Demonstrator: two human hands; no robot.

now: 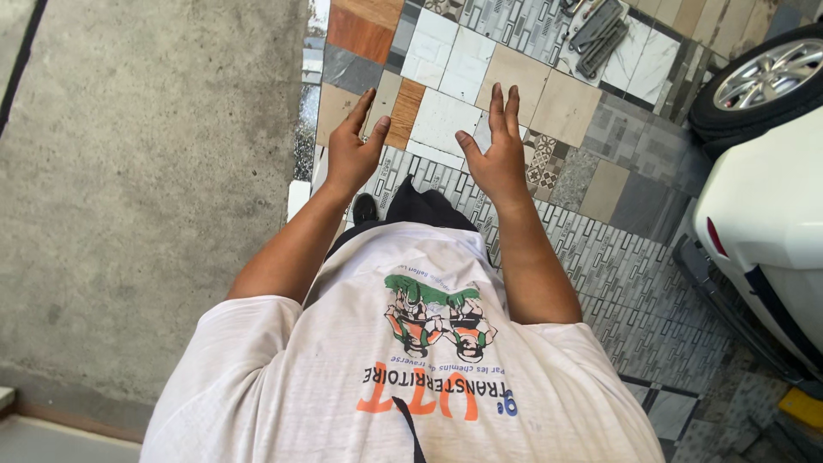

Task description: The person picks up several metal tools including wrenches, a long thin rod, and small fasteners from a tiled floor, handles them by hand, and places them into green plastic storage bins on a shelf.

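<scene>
I stand looking down at my own body in a white printed shirt (403, 377). My left hand (353, 146) is raised in front of me with its palm turned inward and fingers extended, holding nothing. Level with it, my right hand (495, 150) also shows an empty palm with fingers spread. Both hover above a patchwork tiled floor (591, 249). A dark shoe (366, 208) and dark trouser leg show below the hands.
A grey concrete surface (146, 189) fills the left. A white car (763, 223) with a wheel (759, 81) stands at the right. Metal tools (600, 34) lie on the tiles at the top. A yellow object (804, 405) sits at the lower right.
</scene>
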